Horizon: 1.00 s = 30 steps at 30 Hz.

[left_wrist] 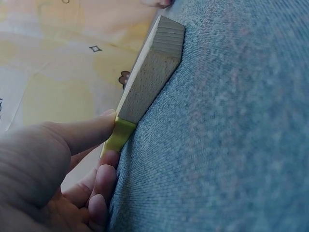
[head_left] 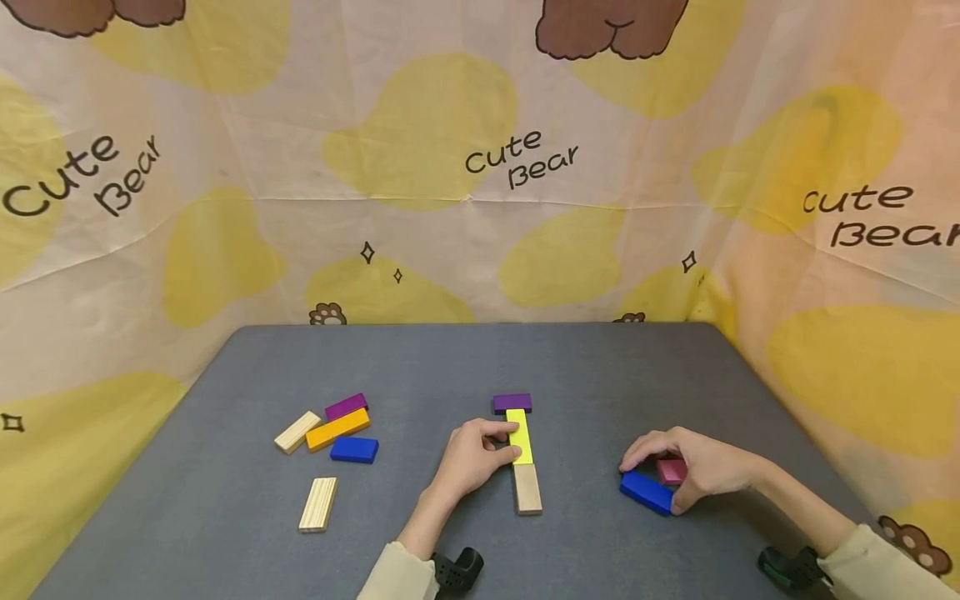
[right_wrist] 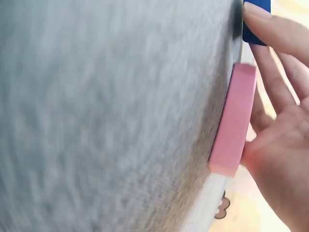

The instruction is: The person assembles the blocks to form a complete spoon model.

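Left hand (head_left: 471, 457) pinching yellow block (head_left: 521, 437), between purple block (head_left: 512, 404) and plain wood block (head_left: 527, 489), mid-counter (head_left: 585, 450) | right hand (head_left: 697, 461) gripping blue block (head_left: 645, 492) by its ends, pink block (head_left: 672, 472) just beside | five more blocks (head_left: 339, 429), left side | backdrop cloth (head_left: 420, 125): "Cute Bear" (printed three times)

1. Whole backdrop is a pale pinkish cloth (head_left: 300, 175), hanging behind the table (head_left: 420, 362) and along both sides, kinda wrinkly, with one long crease (head_left: 390, 200) running across it.
2. Print's pretty loud: big yellow blobs (head_left: 435, 108), "Cute Bear" lettering (head_left: 521, 158) three times, brown paw prints (head_left: 327, 314), little outlined stars (head_left: 367, 252), plus scalloped brown shapes (head_left: 611, 33) cut off up top.
3. Table's dark grey with a woven-looking top and rounded far corners.
4. Light's soft, and the cloth looks peachier over on the right.
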Each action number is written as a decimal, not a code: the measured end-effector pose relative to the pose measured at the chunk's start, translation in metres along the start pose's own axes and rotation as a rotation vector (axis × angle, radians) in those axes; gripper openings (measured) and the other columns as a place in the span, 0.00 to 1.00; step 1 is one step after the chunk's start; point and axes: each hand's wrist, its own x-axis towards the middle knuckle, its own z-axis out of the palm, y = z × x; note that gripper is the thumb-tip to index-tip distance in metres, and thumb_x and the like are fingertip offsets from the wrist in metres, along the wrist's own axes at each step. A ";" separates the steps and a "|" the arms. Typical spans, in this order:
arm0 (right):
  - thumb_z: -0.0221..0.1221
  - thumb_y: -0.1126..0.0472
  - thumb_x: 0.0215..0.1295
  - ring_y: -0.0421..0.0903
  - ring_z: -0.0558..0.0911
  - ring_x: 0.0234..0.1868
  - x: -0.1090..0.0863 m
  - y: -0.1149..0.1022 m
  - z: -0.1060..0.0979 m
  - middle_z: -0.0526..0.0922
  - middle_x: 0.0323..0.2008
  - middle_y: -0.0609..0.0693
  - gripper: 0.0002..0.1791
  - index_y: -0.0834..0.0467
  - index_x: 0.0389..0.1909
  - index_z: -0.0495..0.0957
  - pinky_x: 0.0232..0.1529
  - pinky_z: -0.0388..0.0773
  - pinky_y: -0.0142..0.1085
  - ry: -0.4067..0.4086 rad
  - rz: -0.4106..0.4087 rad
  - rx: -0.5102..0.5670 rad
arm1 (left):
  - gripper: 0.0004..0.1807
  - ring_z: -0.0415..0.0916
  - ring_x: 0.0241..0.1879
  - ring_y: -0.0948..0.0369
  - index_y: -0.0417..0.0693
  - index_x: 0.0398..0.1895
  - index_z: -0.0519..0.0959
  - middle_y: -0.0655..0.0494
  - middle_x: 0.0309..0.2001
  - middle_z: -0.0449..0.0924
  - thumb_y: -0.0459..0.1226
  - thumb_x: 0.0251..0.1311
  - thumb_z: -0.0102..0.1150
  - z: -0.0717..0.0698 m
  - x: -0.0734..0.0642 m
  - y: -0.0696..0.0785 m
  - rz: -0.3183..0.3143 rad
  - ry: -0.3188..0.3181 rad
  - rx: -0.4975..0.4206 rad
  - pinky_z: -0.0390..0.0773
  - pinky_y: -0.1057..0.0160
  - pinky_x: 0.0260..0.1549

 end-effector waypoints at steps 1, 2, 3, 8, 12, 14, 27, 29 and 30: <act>0.74 0.67 0.45 0.50 0.72 0.57 0.001 0.000 0.001 0.76 0.58 0.53 0.35 0.56 0.59 0.78 0.51 0.73 0.39 0.021 -0.001 -0.005 | 0.17 0.68 0.24 0.64 0.49 0.49 0.87 0.56 0.36 0.79 0.38 0.55 0.73 0.000 0.000 0.000 0.000 0.000 -0.001 0.69 0.64 0.24; 0.74 0.67 0.45 0.50 0.73 0.56 0.002 -0.002 0.002 0.76 0.58 0.54 0.35 0.57 0.59 0.78 0.52 0.73 0.38 0.046 0.002 -0.005 | 0.17 0.68 0.25 0.64 0.49 0.49 0.87 0.56 0.36 0.79 0.38 0.55 0.73 -0.001 0.000 0.000 0.000 0.001 -0.002 0.69 0.64 0.24; 0.75 0.66 0.46 0.50 0.74 0.55 0.004 -0.004 0.005 0.77 0.58 0.54 0.35 0.58 0.59 0.78 0.52 0.73 0.38 0.080 0.002 -0.010 | 0.17 0.68 0.24 0.64 0.49 0.49 0.87 0.56 0.36 0.79 0.38 0.55 0.73 -0.001 0.000 0.001 0.000 0.001 -0.002 0.69 0.64 0.24; 0.77 0.64 0.44 0.49 0.77 0.49 0.018 -0.027 0.032 0.78 0.55 0.53 0.36 0.60 0.59 0.78 0.46 0.78 0.39 0.317 0.082 -0.009 | 0.17 0.68 0.24 0.64 0.50 0.49 0.87 0.56 0.36 0.79 0.38 0.55 0.73 -0.001 -0.001 0.001 -0.011 0.005 -0.006 0.69 0.64 0.24; 0.79 0.63 0.40 0.50 0.77 0.46 0.032 -0.058 0.067 0.78 0.52 0.51 0.38 0.59 0.58 0.79 0.42 0.79 0.39 0.450 0.156 0.015 | 0.17 0.68 0.24 0.64 0.50 0.49 0.87 0.56 0.36 0.79 0.38 0.55 0.73 -0.001 0.000 0.001 -0.018 0.007 -0.010 0.69 0.64 0.24; 0.80 0.62 0.40 0.50 0.77 0.45 0.037 -0.072 0.083 0.78 0.51 0.52 0.38 0.58 0.58 0.79 0.41 0.79 0.37 0.464 0.185 0.063 | 0.17 0.68 0.24 0.64 0.50 0.49 0.87 0.56 0.36 0.79 0.38 0.55 0.73 0.000 0.000 0.001 -0.014 0.008 -0.009 0.69 0.64 0.24; 0.78 0.71 0.37 0.50 0.77 0.37 0.063 -0.093 0.138 0.77 0.45 0.54 0.43 0.64 0.60 0.73 0.34 0.78 0.36 0.416 0.292 0.293 | 0.16 0.69 0.24 0.65 0.50 0.48 0.87 0.58 0.35 0.79 0.38 0.55 0.73 0.001 0.002 -0.001 -0.011 0.023 0.015 0.70 0.64 0.23; 0.78 0.71 0.36 0.49 0.77 0.36 0.065 -0.093 0.140 0.76 0.45 0.53 0.44 0.63 0.61 0.73 0.33 0.78 0.36 0.425 0.296 0.284 | 0.16 0.69 0.24 0.65 0.50 0.47 0.87 0.58 0.35 0.79 0.38 0.54 0.73 0.001 0.002 -0.001 -0.007 0.024 0.014 0.70 0.64 0.23; 0.79 0.71 0.36 0.49 0.77 0.36 0.067 -0.093 0.141 0.76 0.45 0.54 0.44 0.62 0.60 0.73 0.32 0.78 0.36 0.429 0.294 0.270 | 0.16 0.69 0.24 0.65 0.50 0.47 0.87 0.58 0.35 0.79 0.38 0.54 0.73 0.001 0.002 -0.001 -0.007 0.024 0.014 0.70 0.64 0.23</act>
